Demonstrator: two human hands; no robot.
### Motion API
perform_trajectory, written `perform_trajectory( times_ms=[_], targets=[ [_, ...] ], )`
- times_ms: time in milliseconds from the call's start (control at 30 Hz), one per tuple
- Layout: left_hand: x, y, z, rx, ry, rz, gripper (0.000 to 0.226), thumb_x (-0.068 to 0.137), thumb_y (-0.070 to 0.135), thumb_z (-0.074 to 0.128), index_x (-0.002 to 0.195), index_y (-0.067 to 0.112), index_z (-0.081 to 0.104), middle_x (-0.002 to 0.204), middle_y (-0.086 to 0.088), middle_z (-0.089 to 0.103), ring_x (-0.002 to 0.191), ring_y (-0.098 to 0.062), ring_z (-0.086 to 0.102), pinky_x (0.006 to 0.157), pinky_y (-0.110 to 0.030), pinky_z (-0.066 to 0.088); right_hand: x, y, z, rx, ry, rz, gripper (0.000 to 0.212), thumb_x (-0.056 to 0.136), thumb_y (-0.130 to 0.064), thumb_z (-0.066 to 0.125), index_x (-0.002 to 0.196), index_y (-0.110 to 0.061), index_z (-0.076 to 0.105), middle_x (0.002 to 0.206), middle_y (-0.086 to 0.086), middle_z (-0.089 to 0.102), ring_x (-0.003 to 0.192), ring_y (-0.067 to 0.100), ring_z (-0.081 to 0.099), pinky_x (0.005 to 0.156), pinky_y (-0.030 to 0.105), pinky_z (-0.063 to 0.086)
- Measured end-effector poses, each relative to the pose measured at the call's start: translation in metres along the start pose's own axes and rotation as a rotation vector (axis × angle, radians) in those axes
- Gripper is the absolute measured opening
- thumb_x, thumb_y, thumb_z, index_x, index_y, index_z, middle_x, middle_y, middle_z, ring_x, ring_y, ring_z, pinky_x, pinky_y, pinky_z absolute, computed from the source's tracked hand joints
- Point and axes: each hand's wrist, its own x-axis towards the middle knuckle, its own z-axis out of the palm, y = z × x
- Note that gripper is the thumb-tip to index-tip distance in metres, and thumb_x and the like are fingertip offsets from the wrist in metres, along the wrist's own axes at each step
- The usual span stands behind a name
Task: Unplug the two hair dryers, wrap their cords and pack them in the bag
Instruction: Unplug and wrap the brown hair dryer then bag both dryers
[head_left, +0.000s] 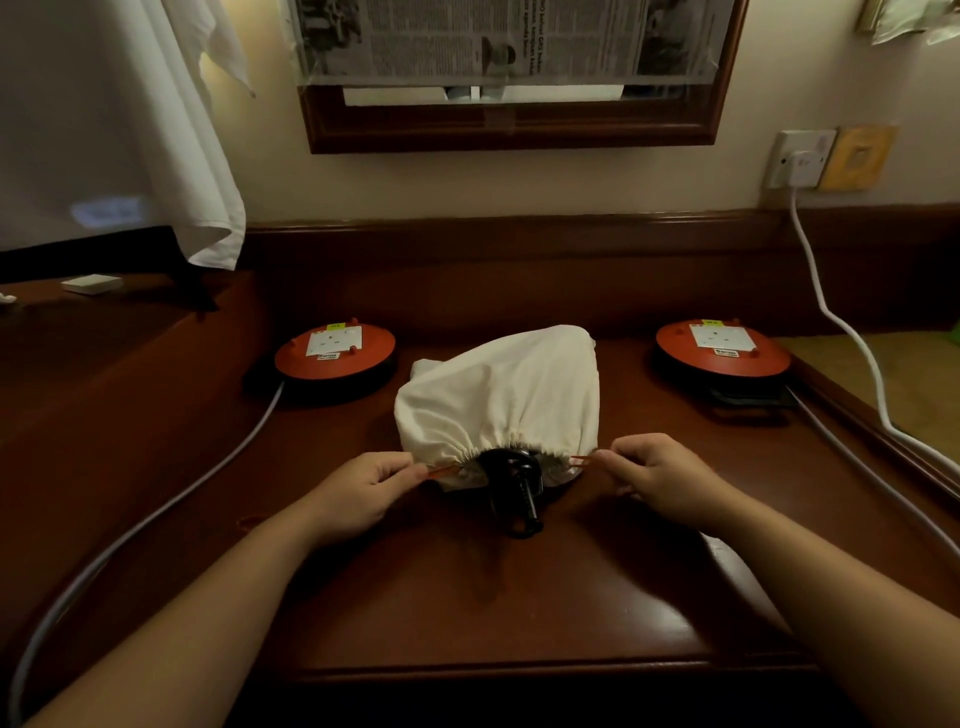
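A cream cloth drawstring bag lies full in the middle of the dark wooden desk, its mouth facing me and gathered tight. A black hair dryer handle wrapped in cord sticks out of the mouth. My left hand pinches the orange drawstring end at the left of the mouth. My right hand pinches the other orange string end at the right. The rest of the dryers is hidden inside the bag.
Two red extension cord reels stand at the back: one at left and one at right, each trailing a grey cable towards me. A white plug and cord sit in the wall socket. A white cloth hangs at left.
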Motion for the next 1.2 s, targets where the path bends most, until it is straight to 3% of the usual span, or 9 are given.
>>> perform_trajectory(
  times_ms=[167,267,400,567,700,933,1067,1133,1200],
  targets=[
    [-0.001,-0.014,-0.019,0.134,-0.022,-0.028,0.058,0.096,0.06,0.057,0.079,0.005,0.055,0.068,0.006,0.052,0.063,-0.013,0.047,0.066,-0.036,0.041,-0.002,0.009,-0.008,-0.053,-0.03,0.005,0.038,0.103,-0.037,0.06,0.073,-0.013,0.068,0.057,-0.007,0.058,0.051,0.001,0.047,0.058,0.031,0.042],
    [0.0,-0.019,-0.023,0.12,-0.042,-0.062,0.065,0.081,0.075,0.064,0.077,0.011,0.058,0.067,0.006,0.057,0.062,-0.012,0.052,0.063,-0.032,0.045,0.0,0.01,-0.014,-0.024,-0.09,0.042,0.038,0.097,-0.042,0.065,0.08,-0.009,0.07,0.067,0.005,0.063,0.056,0.004,0.052,0.06,0.027,0.044],
    [0.017,-0.017,-0.05,0.166,-0.062,-0.058,0.028,0.087,0.039,0.084,0.073,0.022,0.066,0.068,0.003,0.066,0.062,-0.011,0.06,0.064,-0.033,0.05,0.016,0.006,-0.03,-0.006,-0.11,0.039,0.029,0.089,-0.031,0.08,0.079,-0.007,0.068,0.068,0.009,0.065,0.06,0.01,0.057,0.063,0.036,0.049],
    [0.075,0.025,-0.081,0.279,0.056,0.034,0.019,0.096,0.029,0.076,0.081,0.019,0.07,0.073,0.006,0.065,0.057,-0.001,0.058,0.059,-0.028,0.051,0.084,-0.026,-0.048,-0.123,0.145,-0.061,0.021,0.088,-0.028,0.081,0.075,-0.017,0.068,0.073,0.003,0.07,0.066,0.015,0.064,0.067,0.046,0.056],
    [0.136,0.06,-0.092,0.376,0.04,0.022,0.021,0.101,0.035,0.069,0.094,0.016,0.074,0.098,-0.013,0.075,0.092,-0.027,0.07,0.085,-0.047,0.057,0.147,-0.062,-0.057,-0.192,0.091,-0.085,0.008,0.09,-0.026,0.076,0.084,-0.025,0.071,0.086,-0.002,0.072,0.081,0.015,0.068,0.07,0.036,0.056],
    [0.225,0.076,-0.068,0.487,0.015,-0.11,0.02,0.1,0.03,0.064,0.115,0.022,0.075,0.126,-0.005,0.073,0.115,-0.022,0.067,0.104,-0.044,0.055,0.222,-0.084,-0.035,-0.212,0.0,-0.034,0.026,0.095,-0.016,0.064,0.117,-0.027,0.073,0.117,-0.007,0.069,0.115,0.019,0.065,0.09,0.029,0.054],
    [0.236,0.06,-0.045,0.642,0.11,-0.34,0.079,0.093,0.044,0.067,0.16,0.017,0.035,0.162,-0.017,0.037,0.148,-0.04,0.039,0.123,-0.061,0.031,0.228,-0.073,-0.02,-0.183,0.079,0.01,0.053,0.099,-0.024,0.061,0.149,-0.037,0.051,0.159,0.002,0.046,0.136,0.028,0.052,0.096,0.034,0.048],
    [0.227,0.056,-0.037,0.629,0.223,-0.385,0.084,0.096,0.042,0.066,0.163,0.016,0.024,0.165,-0.018,0.031,0.152,-0.042,0.033,0.125,-0.064,0.021,0.221,-0.064,-0.012,-0.132,0.151,0.033,0.058,0.098,-0.029,0.059,0.154,-0.036,0.044,0.159,0.005,0.046,0.115,0.024,0.057,0.096,0.041,0.055],
    [0.208,0.057,-0.033,0.622,0.368,-0.347,0.075,0.1,0.032,0.063,0.162,0.014,0.025,0.163,-0.018,0.036,0.151,-0.04,0.036,0.126,-0.064,0.019,0.207,-0.058,-0.004,-0.151,0.219,0.022,0.058,0.097,-0.033,0.06,0.153,-0.03,0.046,0.157,0.005,0.05,0.12,0.022,0.055,0.109,0.049,0.049]
  ],
)
